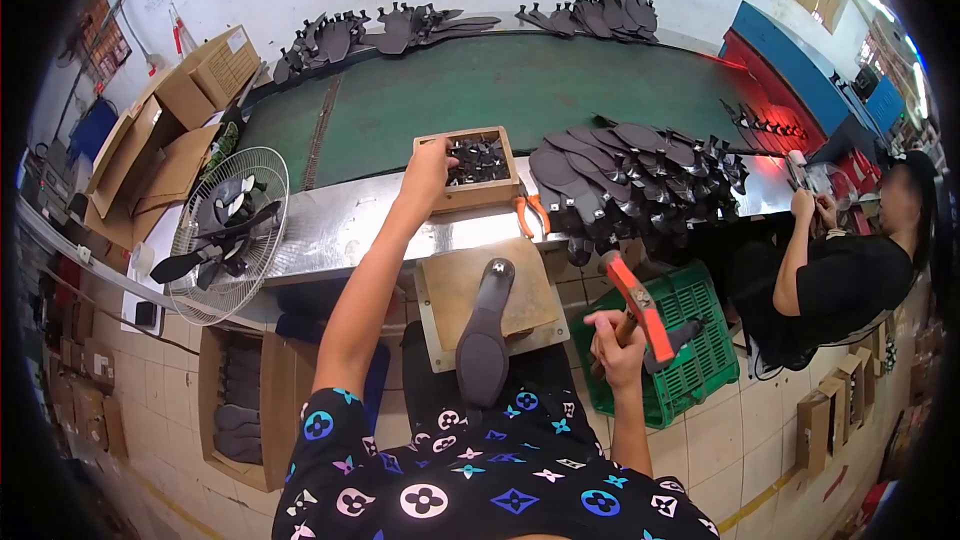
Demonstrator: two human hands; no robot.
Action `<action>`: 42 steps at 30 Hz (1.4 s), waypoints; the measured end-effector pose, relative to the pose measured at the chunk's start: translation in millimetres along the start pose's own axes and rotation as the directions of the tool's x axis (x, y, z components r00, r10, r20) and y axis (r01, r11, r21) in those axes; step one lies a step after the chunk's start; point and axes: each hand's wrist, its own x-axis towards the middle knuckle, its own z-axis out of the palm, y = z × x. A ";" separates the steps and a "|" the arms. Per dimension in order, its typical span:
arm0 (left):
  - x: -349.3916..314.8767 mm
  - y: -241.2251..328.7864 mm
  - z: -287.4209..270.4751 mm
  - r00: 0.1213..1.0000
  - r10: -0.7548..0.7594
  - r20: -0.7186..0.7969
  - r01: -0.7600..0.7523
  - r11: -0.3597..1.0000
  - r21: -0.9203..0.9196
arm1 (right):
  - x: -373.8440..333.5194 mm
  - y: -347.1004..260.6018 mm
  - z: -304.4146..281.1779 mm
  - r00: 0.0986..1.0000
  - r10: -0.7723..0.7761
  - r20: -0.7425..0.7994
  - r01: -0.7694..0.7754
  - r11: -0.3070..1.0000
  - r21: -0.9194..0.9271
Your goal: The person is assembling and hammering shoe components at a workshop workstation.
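My left hand point(430, 172) reaches over the rim of a wooden box point(478, 199) filled with small black parts point(480, 162). Its fingers are bent down among them, and whatever the fingertips pinch is hidden. In my right hand point(617, 348) is the handle of a hammer with an orange-red head point(643, 307), held up beside the work block. A dark grey shoe insole point(483, 345) lies sole-shaped and lengthwise on the tan-topped block point(440, 290), its narrow end away from me. A small metal piece shows at that end. Orange-handled pliers point(536, 214) rest beside the box.
A large heap of insoles with black heels point(630, 175) covers the bench edge. Below sits a green crate point(705, 370). A wire fan point(230, 235) stands left, above a carton of insoles point(207, 410). A co-worker point(850, 270) sits right. More insoles line the green conveyor point(470, 80).
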 end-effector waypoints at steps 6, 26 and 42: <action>-39.7 64.3 -49.8 0.975 -0.205 0.086 0.211 0.731 -0.649 | 31.5 -69.1 32.5 0.986 0.050 0.159 -0.064 0.994 0.085; -169.8 185.5 -102.7 0.924 0.241 -0.296 -0.346 0.858 -0.380 | 16.2 -118.5 89.3 0.969 -0.034 0.243 -0.048 0.945 0.324; -166.9 187.7 -96.7 0.994 -0.109 -0.030 0.043 0.606 -0.795 | 16.2 -98.2 82.2 0.957 0.072 0.280 -0.165 0.932 0.322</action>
